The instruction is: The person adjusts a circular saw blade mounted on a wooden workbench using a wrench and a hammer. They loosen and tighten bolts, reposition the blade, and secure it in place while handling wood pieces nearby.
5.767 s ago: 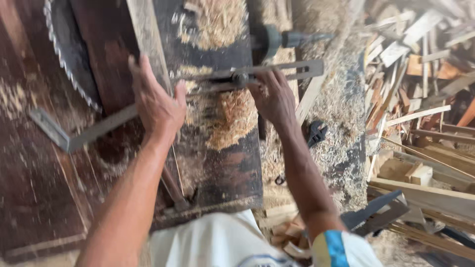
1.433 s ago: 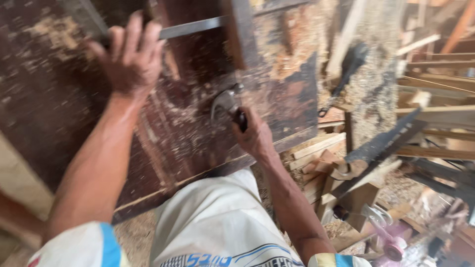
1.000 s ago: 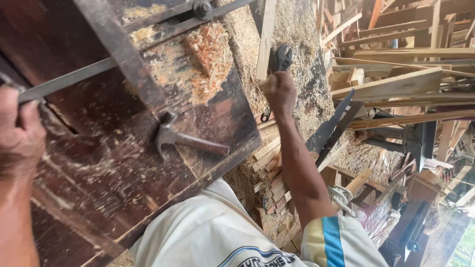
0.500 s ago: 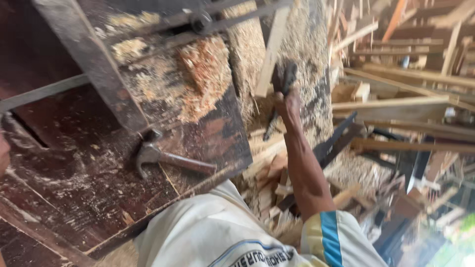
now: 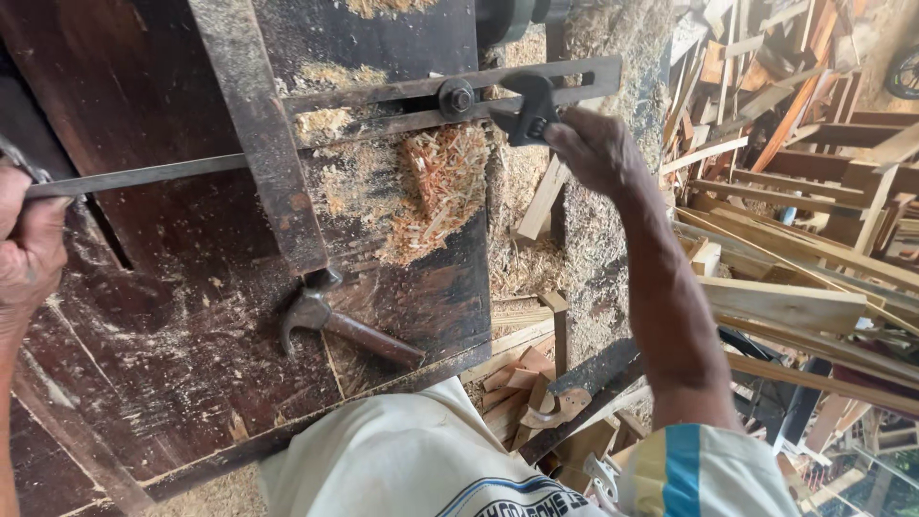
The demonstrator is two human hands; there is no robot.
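Observation:
My right hand (image 5: 595,151) grips a dark adjustable wrench (image 5: 528,107) whose jaw sits close to a bolt (image 5: 458,98) on a slotted metal bar (image 5: 440,94) across the top of a dark, worn saw table (image 5: 172,383). At the left edge my left hand (image 5: 29,251) is closed around the end of a long flat metal bar (image 5: 144,176). A claw hammer (image 5: 345,327) lies loose on the table in front of me, head to the left. Sawdust and wood shavings (image 5: 436,191) are piled under the slotted bar.
A flat dark metal rail (image 5: 263,144) runs diagonally down the table. Sawdust covers the ground to the right of the table. Stacked planks and timber offcuts (image 5: 804,220) crowd the right side. Small wood scraps (image 5: 522,383) lie below the table's near edge.
My right hand has come up from the sawdust beside the table with the wrench and now holds it at the bolt on the slotted bar. The hammer lies where it was put down.

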